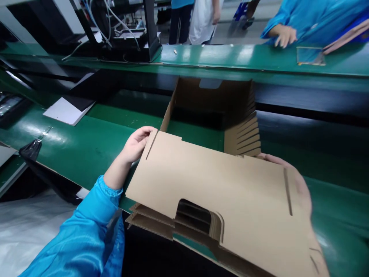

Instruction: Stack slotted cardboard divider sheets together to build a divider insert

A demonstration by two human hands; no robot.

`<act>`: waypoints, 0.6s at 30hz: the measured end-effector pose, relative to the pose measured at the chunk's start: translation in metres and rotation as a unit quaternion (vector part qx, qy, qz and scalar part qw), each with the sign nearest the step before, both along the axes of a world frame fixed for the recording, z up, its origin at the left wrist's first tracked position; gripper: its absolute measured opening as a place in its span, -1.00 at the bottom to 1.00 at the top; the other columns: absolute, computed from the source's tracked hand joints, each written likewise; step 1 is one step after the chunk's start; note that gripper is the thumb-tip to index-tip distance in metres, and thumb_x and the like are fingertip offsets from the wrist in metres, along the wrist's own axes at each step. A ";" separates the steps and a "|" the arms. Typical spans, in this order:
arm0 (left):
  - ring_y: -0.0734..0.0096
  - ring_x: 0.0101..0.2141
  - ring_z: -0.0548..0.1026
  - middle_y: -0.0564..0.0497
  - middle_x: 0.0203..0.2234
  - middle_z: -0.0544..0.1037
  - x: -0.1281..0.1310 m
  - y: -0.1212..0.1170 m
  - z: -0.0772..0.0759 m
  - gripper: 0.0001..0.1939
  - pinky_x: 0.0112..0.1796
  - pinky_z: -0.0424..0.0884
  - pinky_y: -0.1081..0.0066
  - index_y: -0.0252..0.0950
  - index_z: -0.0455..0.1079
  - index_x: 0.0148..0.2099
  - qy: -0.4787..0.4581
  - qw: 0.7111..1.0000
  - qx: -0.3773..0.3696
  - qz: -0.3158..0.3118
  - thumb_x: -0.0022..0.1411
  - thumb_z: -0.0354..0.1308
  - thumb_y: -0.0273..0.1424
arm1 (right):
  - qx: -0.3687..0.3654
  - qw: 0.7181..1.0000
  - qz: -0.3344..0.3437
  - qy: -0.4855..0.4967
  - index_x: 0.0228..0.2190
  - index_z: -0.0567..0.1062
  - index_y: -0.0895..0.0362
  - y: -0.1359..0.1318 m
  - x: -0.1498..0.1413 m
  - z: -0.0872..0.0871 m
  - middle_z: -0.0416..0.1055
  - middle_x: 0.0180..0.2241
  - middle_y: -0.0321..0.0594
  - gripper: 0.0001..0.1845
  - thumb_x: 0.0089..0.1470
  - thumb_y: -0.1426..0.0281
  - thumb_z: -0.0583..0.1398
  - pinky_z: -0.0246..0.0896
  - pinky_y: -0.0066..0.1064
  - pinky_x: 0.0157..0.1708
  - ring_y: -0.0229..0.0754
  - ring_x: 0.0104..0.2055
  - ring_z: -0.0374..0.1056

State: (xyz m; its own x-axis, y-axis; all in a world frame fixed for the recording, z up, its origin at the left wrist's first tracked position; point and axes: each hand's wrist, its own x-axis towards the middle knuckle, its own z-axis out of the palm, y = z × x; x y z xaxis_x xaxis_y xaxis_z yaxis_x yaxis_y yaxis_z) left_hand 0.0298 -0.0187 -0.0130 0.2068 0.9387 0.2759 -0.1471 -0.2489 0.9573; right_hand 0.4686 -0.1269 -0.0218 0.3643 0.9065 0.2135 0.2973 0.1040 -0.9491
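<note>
A brown cardboard piece (213,181) with slots and a rounded cut-out tilts toward me over the bench edge. Further layers of cardboard show beneath its near edge. My left hand (137,144) is closed on its upper left corner, fingers curled behind the board. At the far right edge, my right hand (272,158) holds the same piece; most of that hand is hidden or blurred. Just beyond stands an open cardboard frame (211,98), with a row of slotted flaps on its right side and green bench surface visible inside.
Green benches (112,130) run across the view. White-and-black sheets (67,110) lie at left, near a black plastic bag (31,149). Dark equipment with cables (123,38) stands on the far bench. Opposite, a person in a blue sleeve (314,19) works beside a clear plate (310,56).
</note>
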 end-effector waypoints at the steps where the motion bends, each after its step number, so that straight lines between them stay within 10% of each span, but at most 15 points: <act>1: 0.13 -0.14 0.69 -0.16 -0.03 0.75 -0.001 0.000 0.003 -0.58 -0.05 0.66 0.14 -0.16 0.65 0.07 0.003 1.000 0.006 0.000 0.37 0.53 0.00 | 0.007 0.999 -0.033 0.038 -0.10 0.73 0.06 -0.005 -0.005 0.002 0.68 -0.02 0.01 -0.52 0.11 -0.02 0.51 0.64 -0.16 -0.13 0.09 -0.05 0.68; 6: 0.07 -0.19 0.65 -0.19 -0.09 0.69 -0.005 -0.003 0.015 -0.44 -0.14 0.64 0.11 -0.19 0.64 -0.06 -0.036 0.998 -0.004 -0.060 0.17 0.56 0.14 | 0.024 0.991 -0.084 0.106 -0.16 0.77 -0.01 -0.028 -0.013 0.003 0.65 0.08 0.02 -0.32 -0.18 -0.20 0.58 0.54 -0.14 -0.11 0.10 -0.02 0.61; 13: 0.32 -0.40 0.42 -0.01 -0.36 0.50 -0.010 -0.005 0.026 -0.26 -0.36 0.40 0.30 -0.18 0.51 -0.24 -0.007 0.982 0.068 -0.178 -0.07 0.67 0.31 | 0.137 0.983 0.115 0.047 -0.25 0.78 -0.08 -0.025 0.000 0.005 0.56 -0.22 0.00 -0.32 -0.04 -0.40 0.51 0.54 -0.12 -0.18 0.06 -0.18 0.54; 18: 0.30 -0.47 0.45 -0.01 -0.47 0.53 -0.014 -0.005 0.025 -0.24 -0.36 0.44 0.24 -0.18 0.54 -0.28 0.017 0.967 0.083 -0.241 -0.12 0.68 0.34 | 0.169 0.977 0.132 -0.009 -0.33 0.72 -0.04 -0.030 -0.009 0.018 0.49 -0.37 -0.06 -0.23 0.03 -0.50 0.39 0.54 -0.13 -0.24 -0.01 -0.32 0.49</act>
